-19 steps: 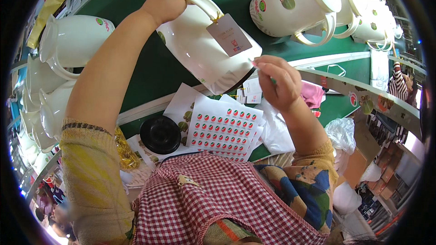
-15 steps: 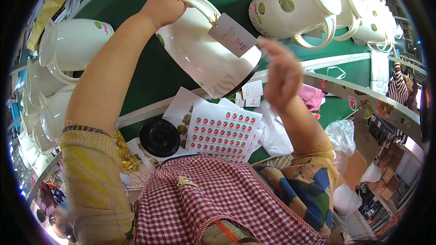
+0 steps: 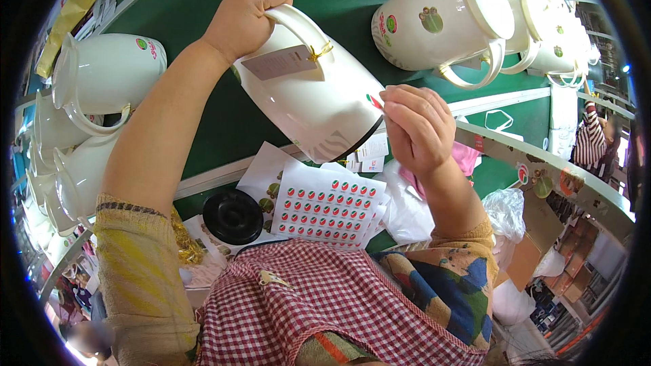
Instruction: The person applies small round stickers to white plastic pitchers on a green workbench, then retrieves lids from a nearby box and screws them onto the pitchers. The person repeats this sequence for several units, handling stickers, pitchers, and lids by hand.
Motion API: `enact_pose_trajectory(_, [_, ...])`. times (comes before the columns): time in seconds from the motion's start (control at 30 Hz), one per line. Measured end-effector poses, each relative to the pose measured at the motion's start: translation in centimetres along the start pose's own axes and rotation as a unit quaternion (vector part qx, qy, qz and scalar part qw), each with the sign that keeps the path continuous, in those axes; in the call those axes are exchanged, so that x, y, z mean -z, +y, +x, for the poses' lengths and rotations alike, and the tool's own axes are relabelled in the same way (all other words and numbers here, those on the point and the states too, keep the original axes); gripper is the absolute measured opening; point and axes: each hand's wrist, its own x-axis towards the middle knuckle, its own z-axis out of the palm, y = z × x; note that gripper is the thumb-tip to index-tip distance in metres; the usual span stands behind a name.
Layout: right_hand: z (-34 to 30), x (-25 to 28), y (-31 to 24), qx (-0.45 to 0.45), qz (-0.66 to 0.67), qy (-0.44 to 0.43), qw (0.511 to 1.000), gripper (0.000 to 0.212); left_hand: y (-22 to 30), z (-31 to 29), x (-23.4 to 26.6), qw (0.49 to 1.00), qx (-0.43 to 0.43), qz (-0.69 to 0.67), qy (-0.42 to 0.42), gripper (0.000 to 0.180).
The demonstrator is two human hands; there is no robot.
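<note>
The left hand (image 3: 245, 22) is clamped around the handle (image 3: 302, 30) of a cream pitcher (image 3: 305, 108), tilted over the green tabletop (image 3: 178, 17). The right hand (image 3: 420, 125) pinches a red-and-green sticker (image 3: 373, 102) close against its side. A sticker sheet (image 3: 329, 208) and black disc (image 3: 232, 217) lie nearer the person.

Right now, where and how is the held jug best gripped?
Probably by the handle, from the upper left, where the left hand is closed around it: the loop stands off the smooth, rounded jug, leaving the base end free for the right hand.
</note>
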Motion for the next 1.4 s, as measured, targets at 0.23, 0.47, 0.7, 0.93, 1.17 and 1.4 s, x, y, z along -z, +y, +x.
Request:
enact_pose_trajectory(0.23, [-1.7, -1.4, 2.9, 0.077, -0.038, -0.104, 0.991, 0.030, 0.4, 0.1, -0.5, 0.999, -0.019, -0.008, 0.041, 0.023])
enact_pose_trajectory(0.47, [-1.7, -1.5, 3.4, 0.097, -0.043, -0.124, 0.987, 0.032, 0.1, -0.1, -0.7, 0.999, -0.028, 0.005, 0.038, 0.018])
enact_pose_trajectory(0.7, [-1.6, -1.4, 3.7, 0.100, -0.042, -0.133, 0.985, 0.030, 0.3, 0.1, -0.9, 0.998, -0.027, -0.002, 0.050, 0.020])
enact_pose_trajectory(0.93, [-1.2, -1.1, 4.0, 0.114, -0.047, -0.147, 0.981, 0.030, 0.3, 0.4, -1.2, 0.997, -0.043, -0.001, 0.065, 0.019])
enact_pose_trajectory(1.17, [0.0, 0.3, 3.6, 0.103, -0.018, -0.233, 0.967, 0.034, 0.4, 0.3, -1.1, 0.997, -0.037, 0.005, 0.060, 0.017])
enact_pose_trajectory(1.4, [-0.2, 1.5, 1.4, -0.024, -0.029, -0.277, 0.960, 0.050, 0.7, 0.2, -1.2, 0.998, -0.029, -0.001, 0.059, 0.016])
